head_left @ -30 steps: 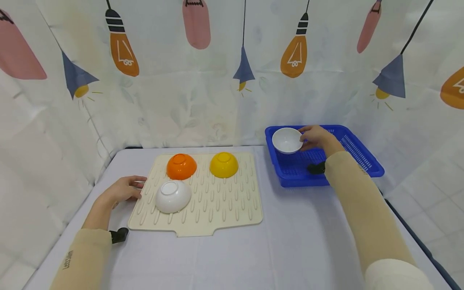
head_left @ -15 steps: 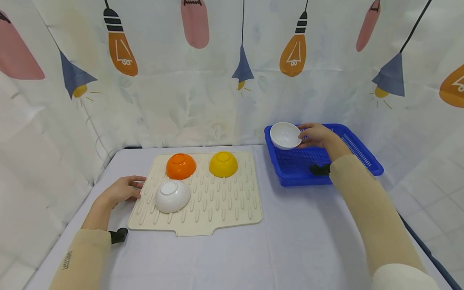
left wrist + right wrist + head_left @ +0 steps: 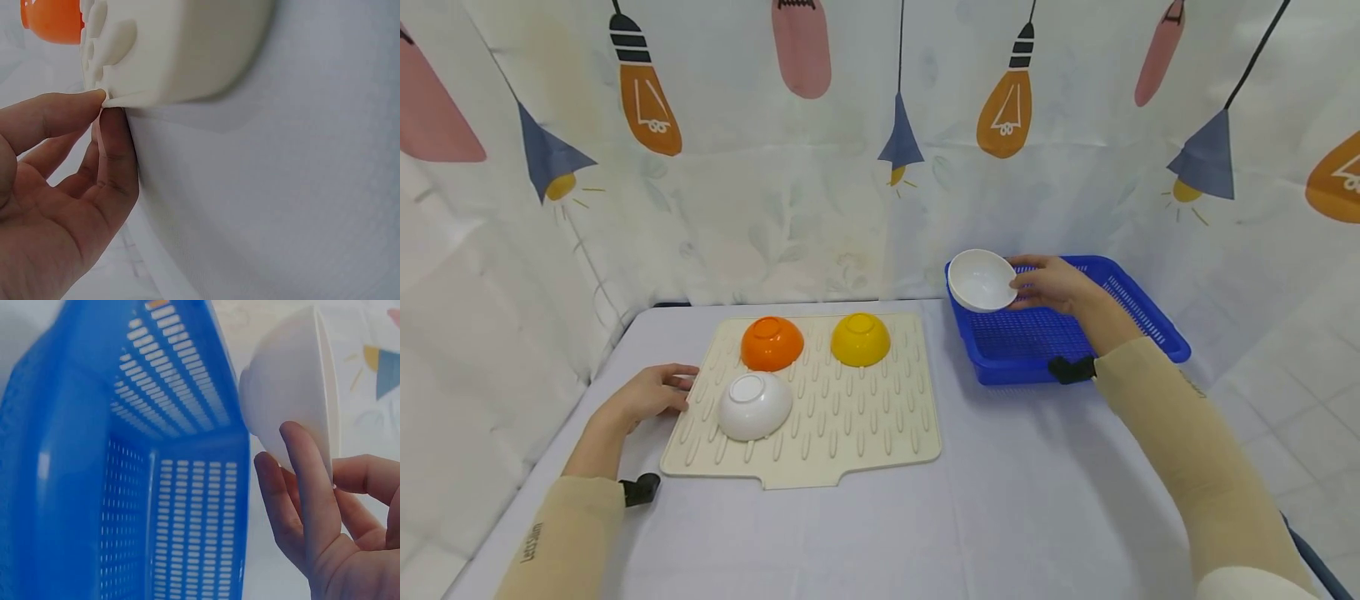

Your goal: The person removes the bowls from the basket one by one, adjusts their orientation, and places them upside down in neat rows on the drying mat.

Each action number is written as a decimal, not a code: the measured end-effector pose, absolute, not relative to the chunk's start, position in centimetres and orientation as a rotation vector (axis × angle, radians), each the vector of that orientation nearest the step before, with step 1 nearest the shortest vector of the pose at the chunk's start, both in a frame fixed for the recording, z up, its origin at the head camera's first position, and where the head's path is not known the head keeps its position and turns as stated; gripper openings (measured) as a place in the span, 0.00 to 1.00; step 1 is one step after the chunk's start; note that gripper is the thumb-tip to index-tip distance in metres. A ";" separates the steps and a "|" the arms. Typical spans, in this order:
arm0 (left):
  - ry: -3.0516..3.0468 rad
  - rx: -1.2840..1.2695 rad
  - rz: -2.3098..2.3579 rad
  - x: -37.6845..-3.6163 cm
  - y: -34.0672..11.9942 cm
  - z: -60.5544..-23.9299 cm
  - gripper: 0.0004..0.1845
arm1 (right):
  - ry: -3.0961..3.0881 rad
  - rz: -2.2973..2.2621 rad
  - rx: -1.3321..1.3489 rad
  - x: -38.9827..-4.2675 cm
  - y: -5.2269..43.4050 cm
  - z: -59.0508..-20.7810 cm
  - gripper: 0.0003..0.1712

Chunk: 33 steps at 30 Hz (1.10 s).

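My right hand (image 3: 1052, 285) grips a white bowl (image 3: 981, 283) by its right rim, over the left end of the blue plastic basket (image 3: 1011, 375). The right wrist view shows the bowl (image 3: 287, 375) lifted clear of the basket floor, with thumb and fingers on either side of its rim. At the left, my left hand (image 3: 651, 393) pinches the edge of a cream ridged drying mat (image 3: 850, 429), thumb on top and finger beneath, as the left wrist view shows. Upside down on the mat rest an orange bowl (image 3: 772, 346), a yellow bowl (image 3: 860, 342) and another white bowl (image 3: 756, 408).
Under everything lies a table with a white cloth (image 3: 880, 542). A patterned curtain (image 3: 835, 208) hangs close behind the mat and the basket. White drapes (image 3: 482, 333) flank the table on the left. Black camera mounts sit at both wrists.
My right hand has raised the white bowl out of the basket and moved it slightly left, its inside tilting towards me. The left hand stays on the mat's edge.
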<state>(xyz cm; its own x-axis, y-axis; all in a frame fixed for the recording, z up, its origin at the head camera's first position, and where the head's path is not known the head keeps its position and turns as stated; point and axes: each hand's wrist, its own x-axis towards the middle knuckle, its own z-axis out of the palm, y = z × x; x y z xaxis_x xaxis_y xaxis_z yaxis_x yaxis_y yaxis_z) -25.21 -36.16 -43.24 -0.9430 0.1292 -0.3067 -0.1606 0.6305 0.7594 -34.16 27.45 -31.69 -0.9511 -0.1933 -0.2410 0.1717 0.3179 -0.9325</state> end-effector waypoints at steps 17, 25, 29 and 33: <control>2.545 -0.021 1.210 -25.0 -36.2 -43.4 0.38 | 2.232 -1.661 -0.169 -31.0 24.4 -31.0 0.36; 2.559 -0.045 1.188 -24.9 -35.9 -43.1 0.34 | 2.211 -1.666 -0.216 -30.0 22.6 -31.2 0.35; 2.559 -0.067 1.183 -25.0 -35.9 -43.1 0.31 | 2.198 -1.662 -0.231 -29.4 21.9 -31.5 0.34; 2.561 -0.099 1.172 -25.1 -35.7 -43.1 0.31 | 2.191 -1.646 -0.246 -28.9 21.3 -32.1 0.34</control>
<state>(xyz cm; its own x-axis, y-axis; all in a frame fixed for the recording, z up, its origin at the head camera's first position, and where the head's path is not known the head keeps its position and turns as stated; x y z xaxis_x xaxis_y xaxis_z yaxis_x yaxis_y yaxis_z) -25.12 -35.75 -43.08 -0.9458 0.0702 -0.3170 -0.1940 0.6607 0.7251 -28.91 21.29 -32.14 -0.9094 -0.3645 -0.2003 0.0909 0.2957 -0.9509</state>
